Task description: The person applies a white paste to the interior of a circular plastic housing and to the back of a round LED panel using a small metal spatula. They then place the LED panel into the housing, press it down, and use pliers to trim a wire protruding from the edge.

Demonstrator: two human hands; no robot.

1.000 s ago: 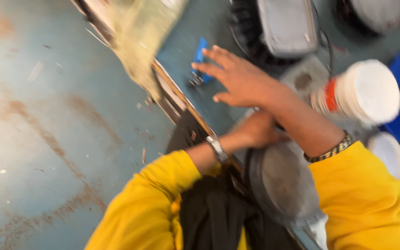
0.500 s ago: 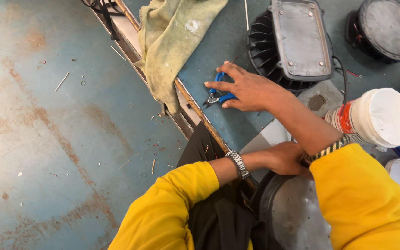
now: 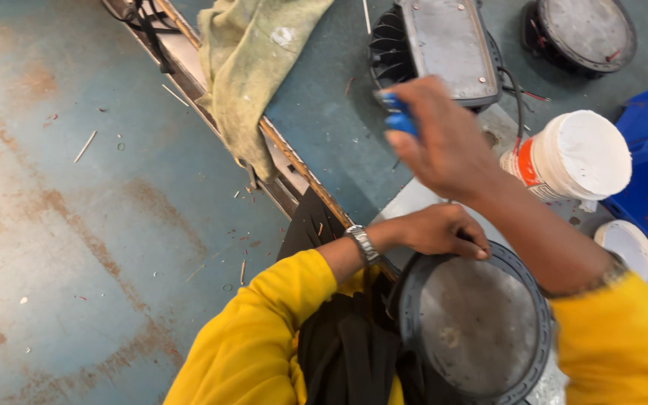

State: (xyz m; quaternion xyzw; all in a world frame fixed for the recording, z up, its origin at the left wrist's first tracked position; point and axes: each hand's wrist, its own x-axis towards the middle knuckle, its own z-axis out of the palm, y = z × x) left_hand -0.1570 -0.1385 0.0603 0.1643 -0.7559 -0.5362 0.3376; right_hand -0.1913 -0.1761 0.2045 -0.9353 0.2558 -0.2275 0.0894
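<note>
While the right hand lay low on the grey-green felt-topped workbench half a second ago, pinching the small blue-handled cutting pliers, we now find it lifted clear of the surface with the tool carried up toward the body. We judge that the tool has been collected and is being brought to the round dark-grey metal lamp housing resting at the person's lap. The right fingers are curled tight around the blue handles, with only the handle ends showing past the knuckles; we cannot tell how the tool's tips stand. The left hand rests on the upper rim of the round housing, fingers bent over the edge and gripping it. We note a finned black lamp body with grey plate just behind the raised hand, a white plastic tub to its right, and an olive-green cloth draped over the bench edge.
</note>
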